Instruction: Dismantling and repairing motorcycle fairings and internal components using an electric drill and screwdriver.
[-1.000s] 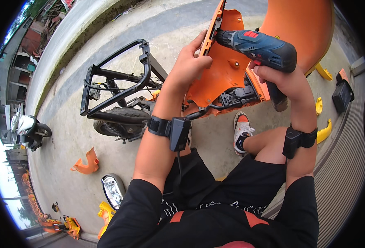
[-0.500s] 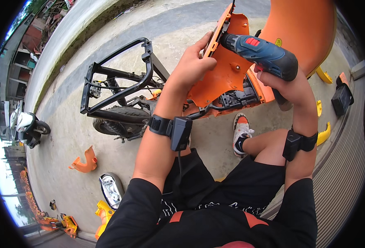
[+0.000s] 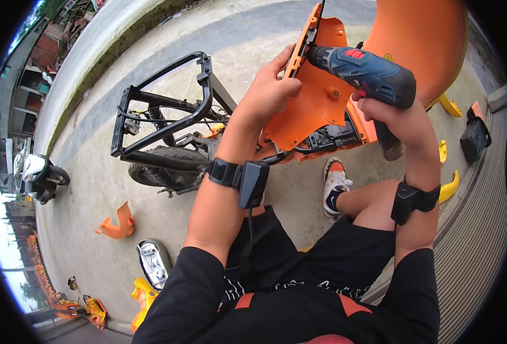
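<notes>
My right hand [image 3: 391,117] is wrapped round the handle of a blue and black cordless drill [image 3: 368,71], which points left. Its chuck meets the inner face of an orange plastic panel [image 3: 311,106] on the scooter's front; the tip is hard to make out there. My left hand [image 3: 273,89] grips the panel's left edge, fingers behind it and thumb towards me. Right of the panel rises a large curved orange body piece [image 3: 417,40]. Behind my left forearm stands the scooter's bare black tube frame [image 3: 173,129] with a wheel [image 3: 164,163] below it.
On the concrete floor lie an orange curved fairing piece [image 3: 117,222], a headlight unit [image 3: 153,264] and a yellow part [image 3: 144,301]. More yellow pieces [image 3: 449,186] and a black box [image 3: 475,137] lie at the right. A parked scooter [image 3: 38,175] stands far left.
The drill and panel have shifted very slightly, with the panel's lower part tipping a little to the right. Both hands keep their hold.
</notes>
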Demonstrator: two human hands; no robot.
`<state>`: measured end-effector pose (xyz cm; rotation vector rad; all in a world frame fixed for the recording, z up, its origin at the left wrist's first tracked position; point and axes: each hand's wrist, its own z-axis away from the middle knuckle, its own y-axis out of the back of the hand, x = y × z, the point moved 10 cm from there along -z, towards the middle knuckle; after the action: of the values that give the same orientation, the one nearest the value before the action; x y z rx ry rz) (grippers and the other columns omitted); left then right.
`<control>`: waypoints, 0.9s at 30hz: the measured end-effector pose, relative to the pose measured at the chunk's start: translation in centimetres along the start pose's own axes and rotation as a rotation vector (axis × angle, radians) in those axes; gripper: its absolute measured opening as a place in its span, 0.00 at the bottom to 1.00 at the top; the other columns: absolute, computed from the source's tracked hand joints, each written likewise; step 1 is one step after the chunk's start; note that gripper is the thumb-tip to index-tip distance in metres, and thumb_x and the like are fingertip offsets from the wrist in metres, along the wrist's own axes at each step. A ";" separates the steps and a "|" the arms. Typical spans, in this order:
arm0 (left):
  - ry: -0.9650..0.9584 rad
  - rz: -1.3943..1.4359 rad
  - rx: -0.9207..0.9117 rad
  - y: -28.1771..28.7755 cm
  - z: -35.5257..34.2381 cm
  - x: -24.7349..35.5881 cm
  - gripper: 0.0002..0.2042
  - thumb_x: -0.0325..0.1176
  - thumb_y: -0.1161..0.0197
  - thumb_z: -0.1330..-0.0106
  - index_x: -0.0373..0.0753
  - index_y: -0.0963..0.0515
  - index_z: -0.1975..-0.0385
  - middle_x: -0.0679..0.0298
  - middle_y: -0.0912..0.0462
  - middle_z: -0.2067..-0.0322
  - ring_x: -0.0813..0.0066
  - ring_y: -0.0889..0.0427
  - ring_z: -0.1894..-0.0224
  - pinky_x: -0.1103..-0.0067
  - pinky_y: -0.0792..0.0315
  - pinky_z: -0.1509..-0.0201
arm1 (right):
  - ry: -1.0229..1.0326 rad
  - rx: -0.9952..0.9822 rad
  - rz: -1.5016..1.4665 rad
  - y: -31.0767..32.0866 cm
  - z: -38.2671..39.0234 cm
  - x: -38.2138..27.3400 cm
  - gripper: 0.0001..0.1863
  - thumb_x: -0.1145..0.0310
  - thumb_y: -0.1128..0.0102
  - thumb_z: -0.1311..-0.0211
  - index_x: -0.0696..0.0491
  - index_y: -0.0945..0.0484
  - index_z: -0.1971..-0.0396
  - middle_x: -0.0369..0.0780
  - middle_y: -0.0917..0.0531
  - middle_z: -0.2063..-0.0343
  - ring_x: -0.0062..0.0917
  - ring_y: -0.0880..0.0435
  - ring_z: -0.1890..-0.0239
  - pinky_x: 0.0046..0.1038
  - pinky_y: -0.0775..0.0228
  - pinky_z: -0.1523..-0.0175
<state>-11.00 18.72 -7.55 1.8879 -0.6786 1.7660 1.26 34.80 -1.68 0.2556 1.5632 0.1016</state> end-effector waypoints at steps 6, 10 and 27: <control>0.029 -0.042 -0.030 -0.4 0.4 0.4 0.41 0.26 0.46 0.51 0.41 0.40 0.28 0.70 0.25 0.76 0.87 0.36 0.82 0.85 0.40 0.79 | 0.177 -0.004 0.340 -0.1 0.2 -1.7 0.13 0.75 0.31 0.49 0.58 0.20 0.62 0.36 0.16 0.71 0.21 0.20 0.68 0.27 0.26 0.57; 0.102 -0.091 -0.006 0.0 0.6 0.0 0.39 0.26 0.47 0.51 0.47 0.34 0.30 0.76 0.29 0.73 0.89 0.36 0.76 0.87 0.41 0.74 | 0.164 -0.003 0.326 0.0 0.1 -1.7 0.13 0.75 0.31 0.49 0.58 0.20 0.62 0.36 0.16 0.71 0.21 0.20 0.67 0.26 0.26 0.57; 0.061 -0.091 0.006 -0.4 0.5 0.6 0.39 0.25 0.47 0.49 0.48 0.35 0.29 0.77 0.31 0.76 0.91 0.38 0.79 0.88 0.43 0.76 | 0.192 -0.057 0.349 -0.4 0.1 -1.9 0.17 0.77 0.32 0.50 0.58 0.21 0.57 0.37 0.17 0.69 0.23 0.21 0.67 0.27 0.27 0.55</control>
<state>-10.34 18.73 -7.01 1.8312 -0.5569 1.7630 1.32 33.94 0.11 0.4835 1.6900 0.4539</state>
